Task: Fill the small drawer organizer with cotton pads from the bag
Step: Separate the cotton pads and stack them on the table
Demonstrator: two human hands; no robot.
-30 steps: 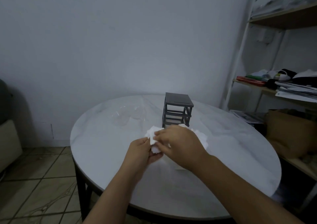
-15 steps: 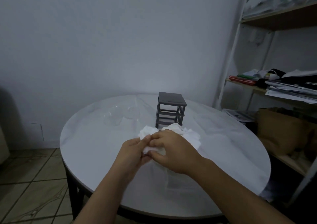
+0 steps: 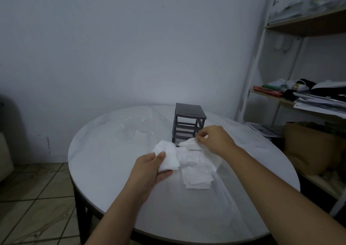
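**Gathering pads by hand in front of the organizer**

Nearest, the left hand [image 3: 149,171] grips a small stack of cotton pads [image 3: 167,158], thumb on top and fingers curled beneath. I judge it is serving as the collecting hand, so the pads can go in as one neat bundle. The stack is tipped slightly, broad face up toward the camera. The pads are close to square, so no long axis stands out.

Just beside it on the round white table [image 3: 104,169] lies a loose pile of pads [image 3: 196,177], flat and overlapping. The pile stretches from the person toward the organizer. Something thin and translucent seems to lie along its right side. Whether that is the bag, I cannot tell.

At the pile's far end the right hand [image 3: 215,140] pinches the edge of a single pad [image 3: 190,145] between thumb and fingertips, probably to pass it across to the stack.

Just behind stands the dark grey drawer organizer [image 3: 189,121], upright, its long axis vertical and its open slots facing the person. No drawers or pads show inside it. To its left, well apart, sit clear plastic pieces [image 3: 131,130], too faint to identify. Cluttered shelves [image 3: 299,102] stand at the far right.
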